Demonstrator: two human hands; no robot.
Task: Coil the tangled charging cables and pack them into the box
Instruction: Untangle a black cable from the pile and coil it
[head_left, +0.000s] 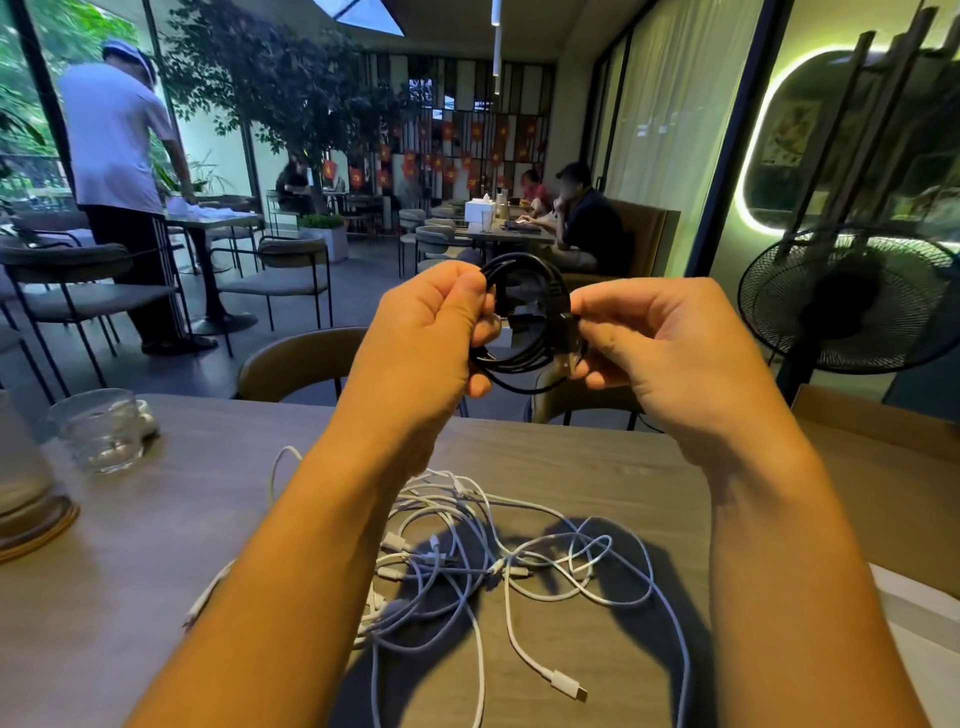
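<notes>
I hold a coiled black cable (524, 364) up in front of me, well above the table. My left hand (421, 343) grips the left side of the coil. My right hand (660, 353) pinches the coil's right side near a plug end. Below my forearms a tangle of several white charging cables (498, 566) lies spread on the wooden table (182, 519), one white plug (569, 685) trailing toward me. A cardboard box (883, 467) sits at the table's right edge, only partly in view.
A glass tumbler (101, 431) and a taller glass on a coaster (26, 499) stand at the table's left. A chair back (296, 364) faces me across the table. A standing fan (852, 306) is at the right. People sit and stand farther back.
</notes>
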